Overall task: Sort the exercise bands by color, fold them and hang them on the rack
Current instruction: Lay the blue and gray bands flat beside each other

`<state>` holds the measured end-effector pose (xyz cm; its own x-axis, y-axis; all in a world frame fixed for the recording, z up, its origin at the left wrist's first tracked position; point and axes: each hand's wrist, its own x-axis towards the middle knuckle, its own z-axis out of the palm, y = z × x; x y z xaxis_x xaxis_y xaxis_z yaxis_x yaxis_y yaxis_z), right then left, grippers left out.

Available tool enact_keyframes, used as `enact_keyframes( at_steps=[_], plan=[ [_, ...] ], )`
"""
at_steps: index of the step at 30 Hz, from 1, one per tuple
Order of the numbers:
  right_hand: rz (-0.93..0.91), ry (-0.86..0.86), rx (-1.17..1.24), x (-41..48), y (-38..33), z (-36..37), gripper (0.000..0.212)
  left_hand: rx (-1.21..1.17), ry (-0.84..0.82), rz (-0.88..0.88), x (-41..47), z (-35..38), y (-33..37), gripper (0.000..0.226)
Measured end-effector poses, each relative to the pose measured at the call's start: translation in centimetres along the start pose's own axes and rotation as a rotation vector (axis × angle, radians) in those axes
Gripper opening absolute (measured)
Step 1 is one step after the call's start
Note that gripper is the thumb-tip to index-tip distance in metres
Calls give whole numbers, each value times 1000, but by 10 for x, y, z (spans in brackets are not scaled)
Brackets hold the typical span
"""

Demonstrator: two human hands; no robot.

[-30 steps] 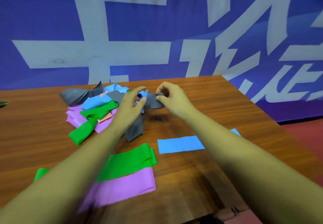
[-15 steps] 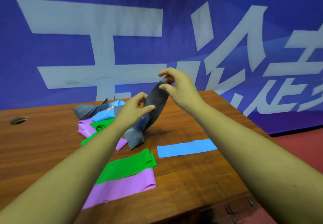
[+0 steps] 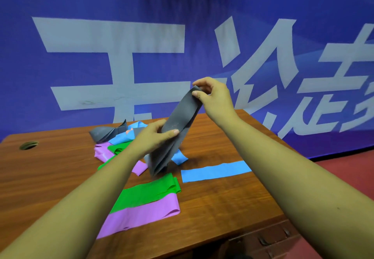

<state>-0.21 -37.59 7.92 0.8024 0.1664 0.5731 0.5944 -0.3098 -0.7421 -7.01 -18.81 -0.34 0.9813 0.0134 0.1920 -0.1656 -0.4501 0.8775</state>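
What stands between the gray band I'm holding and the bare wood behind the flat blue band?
Nothing visible. The left hand and right hand hold the gray band up; only a curled blue band lies by its lower end, short of that spot.

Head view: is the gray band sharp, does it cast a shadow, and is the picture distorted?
Head view: the gray band is sharp, its layers showing, and the left hand and right hand holding it have clean outlines; a soft shadow lies on the table right of the band's lower end; the wide lens swells the forearms toward the bottom corners.
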Motion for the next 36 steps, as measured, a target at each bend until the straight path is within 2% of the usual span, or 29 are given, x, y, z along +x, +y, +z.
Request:
enact_keyframes(
  at_steps=[5,10,12,14,16,21,25,27,29,33,36],
  plan=[
    [35,1,23,-4,4,2,16,-138,-174,-116,-20,-1,-16,30],
    [152,17,27,-20,25,-6,17,120,-140,-203,-33,-2,-34,30],
    [215,36,44,-32,39,-15,17,28,-164,-223,-40,3,-36,38],
    [267,31,57,-46,53,-23,17,-195,-226,-250,-44,7,-35,43],
    [308,45,60,-58,68,-32,16,-287,-291,-266,-46,13,-35,41],
    [443,142,35,-76,106,-58,14,-103,-330,-271,-51,29,-44,57],
    [538,198,-156,-95,138,-78,12,-212,-365,-343,-56,47,-49,26],
    [590,205,-217,-110,155,-89,12,-201,-341,-332,-58,62,-53,21],
    [620,199,-264,-128,170,-99,14,-120,-297,-278,-59,74,-59,23],
    [635,159,-367,-158,185,-113,21,259,-240,-93,-61,90,-64,19],
    [617,104,-421,-172,193,-116,22,378,-238,6,-64,101,-66,18]
  ],
)
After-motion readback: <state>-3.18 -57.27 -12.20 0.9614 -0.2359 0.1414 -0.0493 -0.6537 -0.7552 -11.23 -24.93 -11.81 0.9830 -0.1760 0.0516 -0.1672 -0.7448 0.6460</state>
